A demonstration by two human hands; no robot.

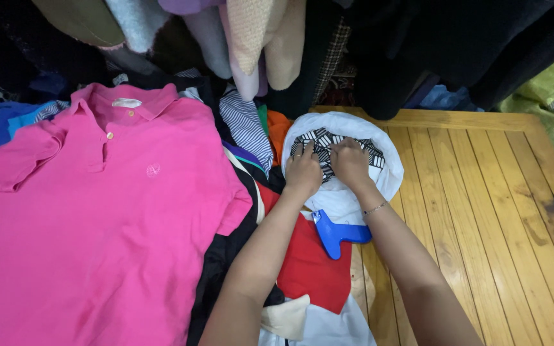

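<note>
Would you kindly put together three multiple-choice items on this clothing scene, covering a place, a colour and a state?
1. Where does the blue tagging gun lie?
A. between the forearms, on the white garment
B. on the pink polo shirt
C. on bare wooden floor

2. What colour is the laid-out polo shirt?
A. green
B. pink
C. white

3. What are the left hand and right hand doing?
A. hanging free
B. holding the gun
C. pinching the black-and-white striped patch

Answers: 1 A, the gun rests on white cloth between the arms. 2 B, it is bright pink. 3 C, both sets of fingers press on the patch.
</note>
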